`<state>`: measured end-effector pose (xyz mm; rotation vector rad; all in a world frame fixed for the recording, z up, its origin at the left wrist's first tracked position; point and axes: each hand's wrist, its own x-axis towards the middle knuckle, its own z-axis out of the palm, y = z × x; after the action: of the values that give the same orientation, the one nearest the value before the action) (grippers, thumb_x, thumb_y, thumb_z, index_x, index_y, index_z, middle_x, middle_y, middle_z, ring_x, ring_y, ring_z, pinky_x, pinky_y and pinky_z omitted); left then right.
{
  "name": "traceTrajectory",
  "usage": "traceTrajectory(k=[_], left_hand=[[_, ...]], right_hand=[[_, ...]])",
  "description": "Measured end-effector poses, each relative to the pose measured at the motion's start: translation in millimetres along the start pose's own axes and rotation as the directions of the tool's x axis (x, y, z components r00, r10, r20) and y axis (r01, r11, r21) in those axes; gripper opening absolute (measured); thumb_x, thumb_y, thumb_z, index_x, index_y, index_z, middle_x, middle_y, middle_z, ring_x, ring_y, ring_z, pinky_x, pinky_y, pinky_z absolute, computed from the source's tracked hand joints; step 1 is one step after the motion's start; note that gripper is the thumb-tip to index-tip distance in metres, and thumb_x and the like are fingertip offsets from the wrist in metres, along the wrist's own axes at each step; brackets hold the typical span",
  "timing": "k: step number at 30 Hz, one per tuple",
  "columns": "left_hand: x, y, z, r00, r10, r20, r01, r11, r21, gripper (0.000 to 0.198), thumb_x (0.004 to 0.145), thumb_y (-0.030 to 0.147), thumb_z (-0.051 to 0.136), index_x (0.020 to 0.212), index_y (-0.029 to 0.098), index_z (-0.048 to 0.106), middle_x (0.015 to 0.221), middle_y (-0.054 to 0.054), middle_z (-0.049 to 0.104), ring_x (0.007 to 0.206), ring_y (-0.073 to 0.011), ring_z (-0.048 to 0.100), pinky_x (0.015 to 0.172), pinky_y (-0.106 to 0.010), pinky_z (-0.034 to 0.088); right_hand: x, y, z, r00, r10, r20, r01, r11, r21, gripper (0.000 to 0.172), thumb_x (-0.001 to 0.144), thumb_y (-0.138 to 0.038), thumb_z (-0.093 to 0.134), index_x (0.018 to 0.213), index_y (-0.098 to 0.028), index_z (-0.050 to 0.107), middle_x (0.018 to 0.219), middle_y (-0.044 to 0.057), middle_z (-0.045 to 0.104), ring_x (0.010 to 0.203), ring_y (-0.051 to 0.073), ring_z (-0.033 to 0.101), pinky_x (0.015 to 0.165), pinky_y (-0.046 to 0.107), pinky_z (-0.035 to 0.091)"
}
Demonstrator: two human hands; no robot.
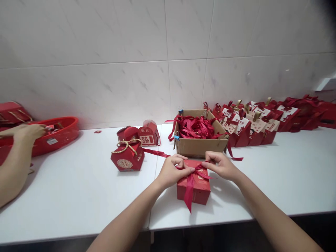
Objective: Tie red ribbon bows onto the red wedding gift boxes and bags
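A red gift box (195,192) stands on the white table near its front edge. Across its top lies a dark red ribbon (189,192), gathered in a bow, one tail hanging down the front face. My left hand (175,171) pinches the ribbon at the left of the bow, thumb near the knot. At the right, my right hand (220,166) grips the other side of the ribbon between thumb and bent fingers. Just behind the gift box is a cardboard box (202,148) full of loose red ribbons (196,127).
Small red boxes (128,157) with a gold cord stand to the left. Many red and cream gift bags (241,129) line the right back. At far left, another person's hand (28,133) reaches into a red basin (65,134). A tiled wall (118,35) rises behind.
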<state>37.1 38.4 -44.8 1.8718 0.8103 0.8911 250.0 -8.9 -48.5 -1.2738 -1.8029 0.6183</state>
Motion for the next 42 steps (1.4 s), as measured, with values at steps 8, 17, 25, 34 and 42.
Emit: traceTrajectory(k=[8, 17, 25, 34, 42], left_hand=[[-2, 2, 1.5, 0.997, 0.08, -0.007, -0.08, 0.995, 0.053, 0.058, 0.068, 0.028, 0.072, 0.049, 0.023, 0.017, 0.049, -0.001, 0.054, 0.086, -0.0225, 0.059, 0.072, -0.033, 0.047], [1, 6, -0.4, 0.984, 0.175, -0.036, -0.176, 0.984, -0.022, 0.049, 0.075, 0.039, 0.066, 0.05, 0.02, 0.028, 0.07, -0.005, 0.064, 0.071, -0.017, 0.057, 0.071, -0.031, 0.045], [13, -12, -9.2, 0.943, 0.046, -0.33, -0.158, 0.934, -0.322, 0.041, 0.091, 0.052, 0.032, 0.07, 0.02, 0.047, 0.083, -0.005, 0.064, 0.082, -0.019, 0.059, 0.075, -0.031, 0.045], [17, -28, -1.5, 0.963, -0.065, -0.261, -0.018, 0.953, -0.303, 0.041, 0.09, 0.052, 0.033, 0.074, 0.019, 0.05, 0.08, -0.006, 0.065, 0.076, -0.0187, 0.06, 0.071, -0.03, 0.043], [15, -34, 4.4, 0.978, -0.053, -0.203, 0.012, 0.98, -0.197, 0.04, 0.091, 0.047, 0.034, 0.071, 0.02, 0.055, 0.08, -0.004, 0.066, 0.08, -0.0193, 0.059, 0.074, -0.03, 0.04]], right_hand=[[-1, 0, 0, 0.998, -0.058, -0.032, 0.057, 0.998, -0.033, 0.041, 0.085, -0.047, 0.054, 0.059, -0.02, 0.036, 0.06, -0.003, 0.039, 0.055, 0.011, 0.037, 0.052, 0.025, 0.029], [-15, 13, 13, 0.971, -0.016, -0.239, 0.048, 0.99, 0.13, 0.044, 0.087, -0.06, 0.044, 0.103, -0.021, 0.058, 0.1, 0.009, 0.059, 0.093, 0.021, 0.058, 0.082, 0.034, 0.046], [-60, 15, 25, 0.994, 0.069, 0.087, -0.08, 0.988, 0.13, 0.133, 0.054, -0.057, 0.08, 0.148, -0.033, -0.01, 0.157, 0.011, 0.002, 0.143, 0.031, 0.012, 0.112, 0.05, 0.022], [-75, 12, 46, 0.986, 0.149, -0.079, -0.14, 0.984, 0.11, 0.119, 0.065, -0.042, 0.078, 0.147, -0.035, -0.007, 0.154, 0.012, 0.018, 0.139, 0.029, 0.025, 0.112, 0.054, 0.022], [-123, 57, -31, 0.804, 0.29, -0.519, -0.338, 0.941, 0.002, 0.101, 0.062, -0.044, 0.077, 0.144, -0.026, 0.022, 0.137, 0.015, 0.044, 0.109, 0.031, 0.058, 0.093, 0.05, 0.047]])
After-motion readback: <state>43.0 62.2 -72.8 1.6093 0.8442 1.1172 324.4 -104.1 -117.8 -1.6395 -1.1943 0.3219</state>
